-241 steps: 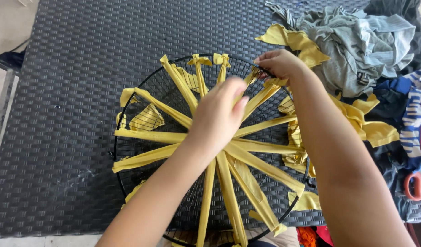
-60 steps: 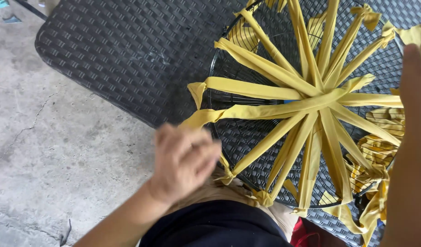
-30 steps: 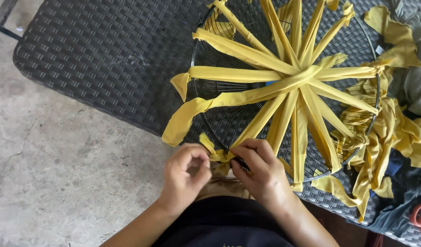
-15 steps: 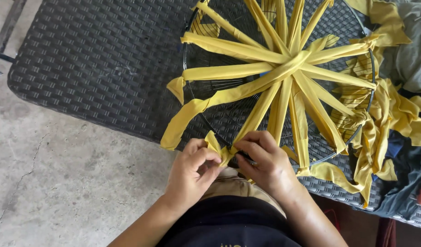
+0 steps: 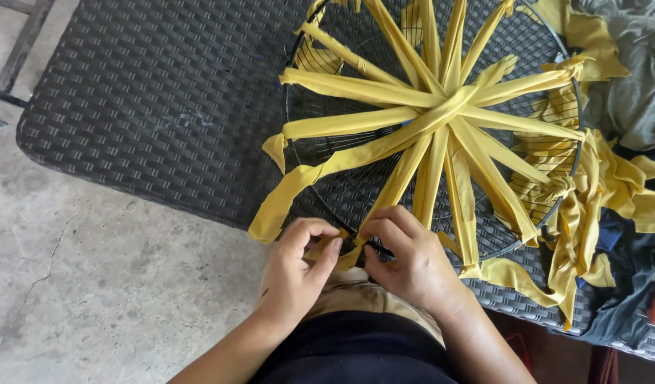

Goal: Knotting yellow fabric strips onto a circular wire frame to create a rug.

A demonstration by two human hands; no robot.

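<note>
A round black wire hoop (image 5: pixel 288 114) lies on a dark woven table (image 5: pixel 164 107). Several yellow fabric strips (image 5: pixel 384 89) stretch across it like spokes and meet at its centre. Both hands work at the hoop's near rim. My left hand (image 5: pixel 295 274) pinches the loose end of one yellow strip (image 5: pixel 345 252) between thumb and fingers. My right hand (image 5: pixel 413 259) grips the same strip right beside it, fingers curled over the rim. Another long strip end (image 5: pixel 281 199) hangs off the hoop's left side.
Loose yellow strips (image 5: pixel 598 192) pile up at the hoop's right edge. Grey and dark clothes (image 5: pixel 637 92) lie further right on the table. Cracked concrete floor (image 5: pixel 92 284) shows on the left. A dark metal frame (image 5: pixel 18 53) stands at the top left.
Eight seconds ago both hands worked at the hoop's far right rim. Now they sit at the near rim, closed together on one strip end; in the last second they barely moved.
</note>
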